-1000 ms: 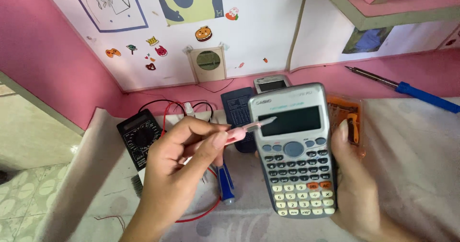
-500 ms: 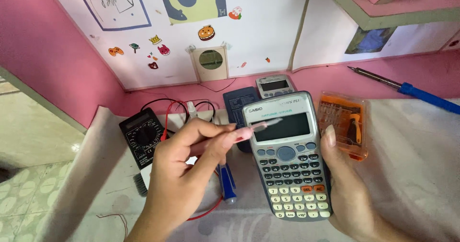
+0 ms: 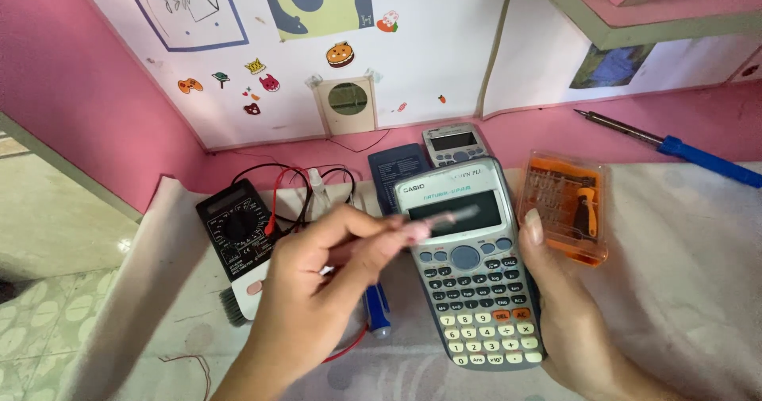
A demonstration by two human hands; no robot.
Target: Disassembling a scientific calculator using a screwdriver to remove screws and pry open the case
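Calculator (image 3: 472, 278) rests upright in the right hand (image 3: 575, 322), its long axis running six to twelve o'clock. Left hand (image 3: 317, 290), at nine o'clock, pinches a thin pink tool (image 3: 444, 218) whose tip lies across the screen.

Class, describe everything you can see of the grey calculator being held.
The calculator is a grey plastic slab with a dark blank screen above rows of grey, white and two orange keys. It faces up, tilted slightly. The right hand grips its right edge; the left hand holds a thin blurred tool over its screen.
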